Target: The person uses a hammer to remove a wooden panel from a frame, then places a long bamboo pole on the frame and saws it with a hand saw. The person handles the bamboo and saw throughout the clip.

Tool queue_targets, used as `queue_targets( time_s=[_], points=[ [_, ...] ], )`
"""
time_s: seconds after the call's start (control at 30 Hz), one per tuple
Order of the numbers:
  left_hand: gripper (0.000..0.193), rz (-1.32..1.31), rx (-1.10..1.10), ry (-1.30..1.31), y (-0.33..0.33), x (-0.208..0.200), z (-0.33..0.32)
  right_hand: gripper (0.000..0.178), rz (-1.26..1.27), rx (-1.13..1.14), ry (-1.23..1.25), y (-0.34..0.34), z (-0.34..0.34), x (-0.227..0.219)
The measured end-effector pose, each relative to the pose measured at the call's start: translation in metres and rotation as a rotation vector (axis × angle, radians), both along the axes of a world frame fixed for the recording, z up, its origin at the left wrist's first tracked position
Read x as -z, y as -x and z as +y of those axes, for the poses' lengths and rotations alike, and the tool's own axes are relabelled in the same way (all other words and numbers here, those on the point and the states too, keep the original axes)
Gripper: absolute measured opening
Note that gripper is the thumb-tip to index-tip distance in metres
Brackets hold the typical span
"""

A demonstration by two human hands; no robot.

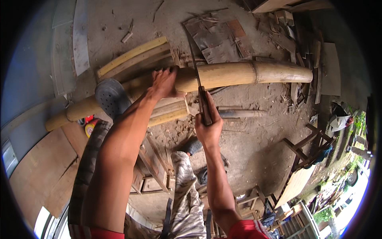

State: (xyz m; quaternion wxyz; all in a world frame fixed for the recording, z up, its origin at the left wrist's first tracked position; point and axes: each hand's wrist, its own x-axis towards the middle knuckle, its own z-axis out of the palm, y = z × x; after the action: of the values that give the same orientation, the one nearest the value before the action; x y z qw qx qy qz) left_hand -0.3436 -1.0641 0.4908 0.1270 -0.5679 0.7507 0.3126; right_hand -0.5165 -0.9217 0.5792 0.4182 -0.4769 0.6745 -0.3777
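Note:
A thick yellow-brown bamboo pole [229,74] lies crosswise before me, resting over a low wooden stool [137,57]. Just left of the saw, my left hand [164,83] grips the pole from above, fingers over its far side and thumb on the near side. My right hand [209,128] is closed round the dark handle of a handsaw [193,57]. The saw's thin blade crosses the pole and points away from me; how deep it sits in the bamboo cannot be made out. My left foot, in a grey clog [112,97], presses on the pole's left part.
Flat scrap boards [223,40] lie on the dirt floor beyond the pole. Stacked planks [316,67] stand at the right, near a wooden frame [308,147]. Glass-like panels [63,59] lean at the left. Another pole [242,113] lies on the ground closer to me.

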Motion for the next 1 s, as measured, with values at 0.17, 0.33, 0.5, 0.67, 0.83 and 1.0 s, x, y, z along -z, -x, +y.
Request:
queue_targets(
  time_s=[0.17, 0.33, 0.5, 0.67, 0.83, 1.0],
  points=[
    [0.126, -0.052, 0.006, 0.021, -0.007, 0.002, 0.001, 0.063, -0.051, 0.008, -0.162, 0.0, 0.02, -0.031],
    [0.121, -0.025, 0.004, -0.005, -0.002, 0.005, 0.005, 0.074, 0.107, -0.135, -0.052, 0.032, 0.128, -0.093],
    [0.123, 0.041, -0.002, 0.018, 0.005, 0.002, 0.007, 0.066, -0.01, 0.004, -0.122, 0.0, -0.004, -0.006],
    [0.125, -0.028, 0.01, -0.078, -0.013, 0.003, 0.001, 0.069, 0.013, -0.061, -0.105, 0.004, 0.051, -0.047],
    [0.126, 0.019, 0.008, 0.002, -0.005, 0.004, -0.001, 0.072, -0.052, -0.061, -0.056, 0.019, 0.104, -0.092],
    [0.124, -0.025, 0.012, -0.011, 0.0, 0.003, 0.006, 0.067, -0.098, 0.055, -0.066, -0.01, -0.027, -0.005]
  ],
)
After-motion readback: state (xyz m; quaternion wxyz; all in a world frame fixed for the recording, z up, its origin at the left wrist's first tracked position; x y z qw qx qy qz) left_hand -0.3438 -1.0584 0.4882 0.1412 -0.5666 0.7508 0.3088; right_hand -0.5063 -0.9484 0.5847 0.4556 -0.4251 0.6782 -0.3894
